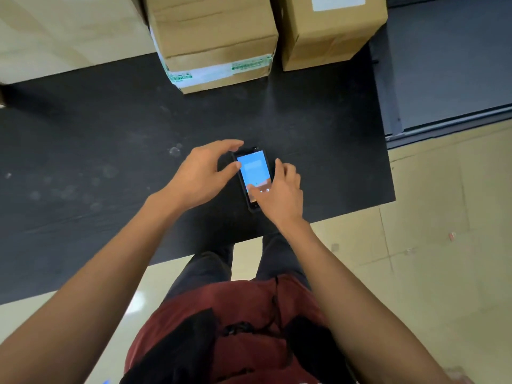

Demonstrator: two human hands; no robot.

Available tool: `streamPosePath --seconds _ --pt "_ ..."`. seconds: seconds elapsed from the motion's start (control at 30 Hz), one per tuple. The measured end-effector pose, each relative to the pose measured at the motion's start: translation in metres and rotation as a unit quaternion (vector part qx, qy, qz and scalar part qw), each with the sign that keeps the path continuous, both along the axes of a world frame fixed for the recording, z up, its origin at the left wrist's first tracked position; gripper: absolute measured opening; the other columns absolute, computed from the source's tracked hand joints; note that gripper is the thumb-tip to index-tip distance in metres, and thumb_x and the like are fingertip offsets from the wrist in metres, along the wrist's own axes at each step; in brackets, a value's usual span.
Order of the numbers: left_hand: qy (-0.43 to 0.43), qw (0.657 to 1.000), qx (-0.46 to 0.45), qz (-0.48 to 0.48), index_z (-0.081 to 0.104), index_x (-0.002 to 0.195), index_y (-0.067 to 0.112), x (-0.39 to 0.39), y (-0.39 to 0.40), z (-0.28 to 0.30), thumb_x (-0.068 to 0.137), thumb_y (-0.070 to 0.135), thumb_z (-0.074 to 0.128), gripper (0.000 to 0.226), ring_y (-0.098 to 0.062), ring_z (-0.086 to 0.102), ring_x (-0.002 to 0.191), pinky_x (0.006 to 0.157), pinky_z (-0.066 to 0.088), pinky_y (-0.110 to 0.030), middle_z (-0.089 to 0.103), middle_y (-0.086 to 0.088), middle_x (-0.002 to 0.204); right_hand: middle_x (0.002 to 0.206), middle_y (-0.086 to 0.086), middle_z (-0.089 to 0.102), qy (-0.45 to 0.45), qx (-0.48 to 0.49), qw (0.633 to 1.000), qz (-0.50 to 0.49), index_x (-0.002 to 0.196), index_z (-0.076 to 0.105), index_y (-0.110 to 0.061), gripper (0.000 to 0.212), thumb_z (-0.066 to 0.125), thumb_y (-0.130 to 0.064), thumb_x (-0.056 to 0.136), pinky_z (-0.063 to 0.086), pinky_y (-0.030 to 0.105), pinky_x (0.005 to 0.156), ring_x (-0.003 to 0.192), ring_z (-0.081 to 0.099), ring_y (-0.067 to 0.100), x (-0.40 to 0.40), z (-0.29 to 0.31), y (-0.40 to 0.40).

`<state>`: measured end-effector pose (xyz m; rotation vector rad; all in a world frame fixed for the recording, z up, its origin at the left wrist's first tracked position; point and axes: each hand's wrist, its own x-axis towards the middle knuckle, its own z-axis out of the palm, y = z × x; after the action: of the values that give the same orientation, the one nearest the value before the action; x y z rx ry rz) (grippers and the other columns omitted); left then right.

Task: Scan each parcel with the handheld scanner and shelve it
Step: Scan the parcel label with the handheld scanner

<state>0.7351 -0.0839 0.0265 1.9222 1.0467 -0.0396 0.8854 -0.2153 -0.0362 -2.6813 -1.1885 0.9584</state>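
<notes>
The handheld scanner [253, 178] lies flat on the black tabletop [110, 151], screen lit. The left hand [199, 173] hovers with curved fingers, gripping nothing; the right hand [279, 189] touches the screen, fingers relaxed. Steady the casing by its edges, tap once, then lift toward the parcel [216, 42].

No legible text, numbers or brand marks.

The handheld scanner [253, 173] displays a lit blue screen; its content and the small icons along the lower edge are too blurred to read. The middle cardboard parcel [213, 40] carries white tape with green print, illegible. The right cardboard parcel [329, 29] bears a white label [338, 1], with no readable characters.
</notes>
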Motion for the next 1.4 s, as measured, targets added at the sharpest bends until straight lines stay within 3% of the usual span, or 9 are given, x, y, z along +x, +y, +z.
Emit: streamPosePath --seconds 0.2,0.4,0.63,0.8,1.03,1.2,1.4 --pt "0.003 1.000 -0.002 0.004 0.054 0.144 0.028 -0.009 0.001 -0.004 0.100 0.026 0.061 0.044 -0.008 0.053 0.130 0.105 0.048 -0.036 0.060 0.010 0.139 0.146 0.007 0.034 -0.033 -0.017 0.999 -0.004 0.154 0.023 -0.016 0.105 0.070 -0.070 0.077 0.051 0.042 0.091 0.127 0.041 0.024 -0.026 -0.010 0.001" --pt "0.023 1.000 -0.007 0.005 0.052 0.146 0.027 -0.011 0.001 -0.001 0.101 0.025 0.059 0.045 -0.013 0.051 0.134 0.108 0.047 -0.041 0.058 0.007 0.143 0.148 0.007 0.031 -0.051 -0.035 0.998 0.002 0.154 0.019 -0.018 0.107 0.078 -0.060 0.075 0.049 0.044 0.093 0.129 0.039 0.025 -0.027 -0.017 0.004" --pt "0.023 0.999 -0.015 0.019 0.052 0.146 0.027 -0.012 -0.001 0.000 0.102 0.026 0.059 0.045 -0.011 0.051 0.134 0.108 0.046 -0.037 0.058 0.008 0.143 0.133 0.005 0.047 -0.039 0.008 0.999 0.001 0.149 0.025 -0.021 0.103 0.084 -0.047 0.070 0.045 0.045 0.090 0.119 0.046 0.023 -0.011 -0.011 0.005" --pt "0.014 0.999 -0.018 0.024 0.052 0.146 0.029 -0.008 0.002 0.002 0.101 0.028 0.059 0.045 -0.008 0.050 0.133 0.107 0.045 -0.033 0.059 0.011 0.141 0.138 0.004 0.047 -0.014 0.032 0.999 -0.029 0.147 0.027 -0.018 0.101 0.085 -0.044 0.069 0.044 0.044 0.093 0.123 0.045 0.023 0.017 -0.001 0.006" --pt "0.004 1.000 -0.006 0.014 0.051 0.146 0.031 0.014 0.010 0.012 0.102 0.029 0.058 0.045 -0.009 0.052 0.131 0.101 0.046 -0.029 0.060 0.010 0.140 0.134 0.003 0.049 -0.015 0.088 0.995 -0.054 0.145 0.032 -0.019 0.094 0.084 -0.045 0.072 0.053 0.038 0.089 0.117 0.048 0.018 0.060 0.033 0.011" --pt "-0.002 0.999 0.035 -0.017 0.050 0.147 0.030 0.045 0.024 0.027 0.102 0.030 0.057 0.046 -0.014 0.054 0.130 0.106 0.048 -0.040 0.059 0.007 0.141 0.134 0.002 0.048 -0.002 0.119 0.990 -0.073 0.148 0.030 -0.020 0.094 0.084 -0.044 0.074 0.051 0.028 0.078 0.116 0.047 0.014 0.097 0.070 0.018" --pt "-0.022 0.992 0.112 -0.045 0.049 0.147 0.028 0.095 0.054 0.048 0.101 0.033 0.057 0.047 -0.016 0.050 0.134 0.110 0.043 -0.037 0.058 0.004 0.144 0.136 0.003 0.049 -0.004 0.133 0.986 -0.099 0.151 0.025 -0.021 0.097 0.081 -0.047 0.076 0.056 0.036 0.086 0.118 0.055 0.019 0.143 0.122 0.038"
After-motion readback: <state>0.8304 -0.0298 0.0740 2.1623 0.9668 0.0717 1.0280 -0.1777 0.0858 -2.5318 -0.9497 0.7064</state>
